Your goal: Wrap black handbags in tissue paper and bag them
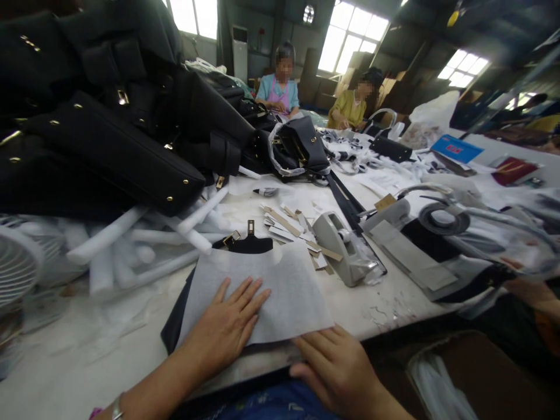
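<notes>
A thin grey-white sheet (262, 291) lies over a black bag (172, 326), whose dark side shows at the left. Above the sheet's far edge stick out a black flap (254, 245) and gold-coloured metal fittings. My left hand (231, 318) rests flat on the sheet, fingers spread. At the sheet's near right corner is my right hand (336, 364), its fingers stretched along the edge and the thumb apart below them. Some of its fingertips are hard to make out against the edge.
Black bags (109, 146) are piled at the left above white foam rolls (105, 236). A tape dispenser (341, 251) stands beside scattered card strips (289, 224). Another person's hand (531, 291) is at the right by a grey-and-black bag piece (420, 256). Two people sit across the table.
</notes>
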`<state>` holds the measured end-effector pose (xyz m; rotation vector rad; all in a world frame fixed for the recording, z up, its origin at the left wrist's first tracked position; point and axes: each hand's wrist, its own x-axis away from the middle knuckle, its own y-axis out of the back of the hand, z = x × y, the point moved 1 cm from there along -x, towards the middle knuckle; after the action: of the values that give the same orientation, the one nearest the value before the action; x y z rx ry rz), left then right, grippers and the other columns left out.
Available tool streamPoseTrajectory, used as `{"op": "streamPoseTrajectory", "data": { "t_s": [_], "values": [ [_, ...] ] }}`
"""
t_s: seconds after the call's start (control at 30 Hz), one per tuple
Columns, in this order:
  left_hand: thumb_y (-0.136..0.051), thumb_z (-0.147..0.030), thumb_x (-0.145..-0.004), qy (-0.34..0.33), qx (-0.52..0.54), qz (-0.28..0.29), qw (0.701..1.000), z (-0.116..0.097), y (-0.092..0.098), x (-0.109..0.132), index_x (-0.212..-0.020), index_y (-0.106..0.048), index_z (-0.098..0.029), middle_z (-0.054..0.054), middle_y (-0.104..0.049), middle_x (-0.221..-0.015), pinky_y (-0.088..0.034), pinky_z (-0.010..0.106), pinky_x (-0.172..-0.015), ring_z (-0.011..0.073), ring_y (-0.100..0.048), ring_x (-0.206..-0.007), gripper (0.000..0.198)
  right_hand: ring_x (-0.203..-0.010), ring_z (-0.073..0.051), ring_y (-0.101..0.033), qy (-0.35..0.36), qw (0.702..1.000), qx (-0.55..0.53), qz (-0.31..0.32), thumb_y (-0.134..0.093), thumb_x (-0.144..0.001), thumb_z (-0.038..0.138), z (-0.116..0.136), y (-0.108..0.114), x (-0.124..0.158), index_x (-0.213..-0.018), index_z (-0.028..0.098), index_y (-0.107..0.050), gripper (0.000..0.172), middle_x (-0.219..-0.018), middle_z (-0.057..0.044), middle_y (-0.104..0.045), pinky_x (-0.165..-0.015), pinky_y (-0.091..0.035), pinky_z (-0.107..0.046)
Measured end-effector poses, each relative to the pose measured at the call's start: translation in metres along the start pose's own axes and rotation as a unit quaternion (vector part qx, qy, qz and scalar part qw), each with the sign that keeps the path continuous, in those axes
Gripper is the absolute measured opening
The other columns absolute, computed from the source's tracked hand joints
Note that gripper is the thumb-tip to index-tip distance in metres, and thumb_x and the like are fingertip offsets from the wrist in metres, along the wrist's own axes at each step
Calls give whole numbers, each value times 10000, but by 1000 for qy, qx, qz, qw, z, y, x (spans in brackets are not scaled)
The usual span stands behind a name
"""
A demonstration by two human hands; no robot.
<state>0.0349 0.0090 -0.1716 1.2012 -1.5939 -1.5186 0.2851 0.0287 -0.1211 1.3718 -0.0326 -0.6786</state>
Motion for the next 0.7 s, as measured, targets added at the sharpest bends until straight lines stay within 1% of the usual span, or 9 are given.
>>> {"op": "streamPoseTrajectory", "data": {
  "t_s": [0.1, 0.17, 0.23, 0.3, 0.33, 0.4, 0.5, 0.57, 0.7],
  "values": [
    [-415, -250, -968, -1, 8, -2, 1000, 0, -1, 1, -1493, -279, -290, 61, -354, -1542, -225, 554, -1153, 268, -358, -1400, 544, -725, -212, -696, 45, 995, -67, -53, -466, -986, 343, 20, 30, -15, -1043, 210, -679, 257, -801, -68, -743, -650, -581, -328],
    [-429, -238, -958, -4, 6, -6, 1000, 0, -2, 2, -1486, -300, -279, 68, -350, -1542, -221, 560, -1154, 278, -362, -1397, 545, -808, -210, -706, 50, 994, -76, -60, -462, -988, 307, 21, 31, -31, -1101, 216, -665, 250, -869, -66, -753, -726, -592, -335],
    [-436, -234, -954, -11, 2, -15, 1000, 0, -4, 3, -1481, -313, -257, 70, -362, -1536, -203, 557, -1166, 275, -357, -1400, 541, -1036, -226, -677, 27, 998, -48, -38, -461, -988, 277, 11, 16, -46, -1217, 186, -626, 297, -1100, -95, -731, -919, -560, -376],
    [-434, -235, -958, -15, 0, -19, 1000, 1, -5, 3, -1482, -309, -234, 68, -376, -1528, -187, 558, -1176, 269, -347, -1405, 538, -1284, -255, -531, 9, 999, -3, 31, -462, -993, 311, -7, -8, -56, -1364, 148, -527, 410, -1359, -122, -596, -1082, -453, -442],
    [-430, -241, -963, -15, 1, -18, 1000, 1, -5, 3, -1485, -299, -226, 66, -379, -1527, -189, 560, -1178, 268, -340, -1409, 538, -1342, -270, -468, 12, 998, 11, 67, -475, -988, 353, -16, -20, -57, -1417, 142, -469, 478, -1429, -130, -527, -1123, -401, -480],
    [-418, -254, -978, -16, 11, -15, 1000, 4, -5, 4, -1496, -267, -224, 61, -369, -1532, -213, 561, -1178, 262, -328, -1415, 541, -1405, -269, -378, 12, 992, 21, 125, -495, -978, 398, -32, -38, -56, -1490, 151, -354, 586, -1506, -121, -429, -1172, -317, -503],
    [-433, -273, -988, -20, 57, -25, 998, 10, -6, 9, -1502, -240, -225, 75, -371, -1531, -246, 545, -1181, 245, -344, -1408, 551, -1436, -252, -319, 3, 988, 14, 157, -497, -976, 415, -42, -45, -50, -1525, 190, -272, 635, -1547, -89, -368, -1198, -259, -489],
    [-473, -275, -982, -5, 107, -61, 992, 14, -8, 15, -1457, -321, -207, 97, -438, -1491, -273, 512, -1184, 225, -406, -1373, 503, -1441, -256, -308, 3, 987, 8, 161, -492, -978, 433, -42, -44, -48, -1526, 221, -274, 626, -1559, -74, -349, -1198, -252, -488],
    [-557, -284, -957, 16, 170, -132, 976, 20, -10, 23, -1207, -513, -215, 79, -626, -1293, -360, 470, -1153, 201, -544, -1251, 264, -1441, -253, -309, 11, 988, 1, 155, -475, -984, 466, -41, -43, -46, -1522, 271, -281, 605, -1566, -61, -339, -1193, -254, -498]
  ]
}}
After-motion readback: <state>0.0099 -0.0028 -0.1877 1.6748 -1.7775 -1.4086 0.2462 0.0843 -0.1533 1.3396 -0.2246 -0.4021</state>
